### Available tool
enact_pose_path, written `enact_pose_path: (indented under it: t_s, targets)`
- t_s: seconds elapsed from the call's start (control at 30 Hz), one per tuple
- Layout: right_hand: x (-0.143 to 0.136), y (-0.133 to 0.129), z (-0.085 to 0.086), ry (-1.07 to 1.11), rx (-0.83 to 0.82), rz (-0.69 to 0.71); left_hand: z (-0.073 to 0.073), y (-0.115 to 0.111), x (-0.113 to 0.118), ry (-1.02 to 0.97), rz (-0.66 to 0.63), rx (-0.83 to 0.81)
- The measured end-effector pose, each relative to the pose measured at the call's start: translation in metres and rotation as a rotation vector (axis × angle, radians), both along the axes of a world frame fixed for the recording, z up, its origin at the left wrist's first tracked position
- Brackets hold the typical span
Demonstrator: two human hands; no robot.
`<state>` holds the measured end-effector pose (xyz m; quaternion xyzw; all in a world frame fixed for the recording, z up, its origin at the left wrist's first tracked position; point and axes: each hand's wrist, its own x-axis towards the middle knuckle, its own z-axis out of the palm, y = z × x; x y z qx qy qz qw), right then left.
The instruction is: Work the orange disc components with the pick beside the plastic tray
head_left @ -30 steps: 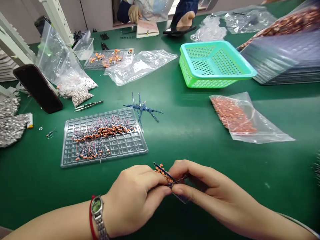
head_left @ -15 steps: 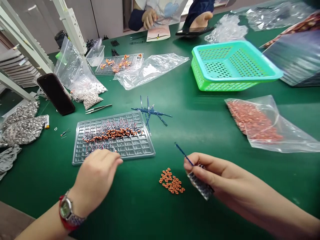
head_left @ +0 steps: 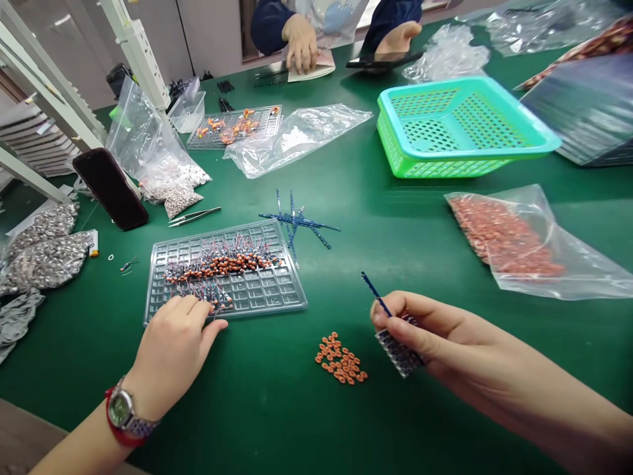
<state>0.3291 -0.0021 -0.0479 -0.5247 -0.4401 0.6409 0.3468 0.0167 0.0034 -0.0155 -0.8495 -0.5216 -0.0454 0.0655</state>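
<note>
My left hand (head_left: 178, 349), a watch on its wrist, is at the front edge of a clear compartment tray (head_left: 277, 290). Its thumb stands apart from the fingers, which touch or hover over small wired parts (head_left: 208, 290); their tips are partly hidden. More wired parts with orange ends (head_left: 232, 265) lie in a row across the tray. Closed in a pinch, my right hand (head_left: 420, 330) grips a thin blue strip (head_left: 374, 291) pointing up and left, and a dark panel of small parts (head_left: 399, 353). Left of it lies a pile of small orange rings (head_left: 341, 359).
Blue strips (head_left: 297, 221) lie crossed behind the tray, near tweezers (head_left: 194, 216) and a phone (head_left: 111, 188). A bag of orange rings (head_left: 509, 241) and green baskets (head_left: 469, 155) stand right. Across the table are another person's hands (head_left: 301, 43).
My left hand has moved down and left, and its thumb has parted from its fingers. My right hand has shifted slightly up and right with the strip and panel.
</note>
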Motion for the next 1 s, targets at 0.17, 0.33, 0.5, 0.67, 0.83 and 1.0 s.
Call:
enact_pose_path:
  t_s: [0.17,0.33,0.5,0.67,0.83,1.0]
  targets:
    - [0.001,-0.001,0.001,0.027,0.009,0.011,-0.001,0.0,-0.002,-0.048,0.003,-0.085]
    - [0.002,-0.001,0.003,0.06,0.016,0.005,0.004,0.003,-0.002,-0.058,-0.015,-0.092]
    - [0.002,0.002,0.004,0.032,0.037,-0.008,0.027,0.015,-0.008,0.097,-0.088,-0.027]
    - [0.004,0.001,-0.001,0.02,0.046,-0.007,0.049,0.037,-0.005,0.364,-0.238,0.011]
    - [0.006,0.004,-0.006,-0.082,0.021,0.026,0.048,0.058,-0.002,0.426,-0.315,-0.046]
    - [0.005,0.01,-0.008,-0.324,0.16,0.138,0.041,0.064,-0.008,0.355,-0.294,0.025]
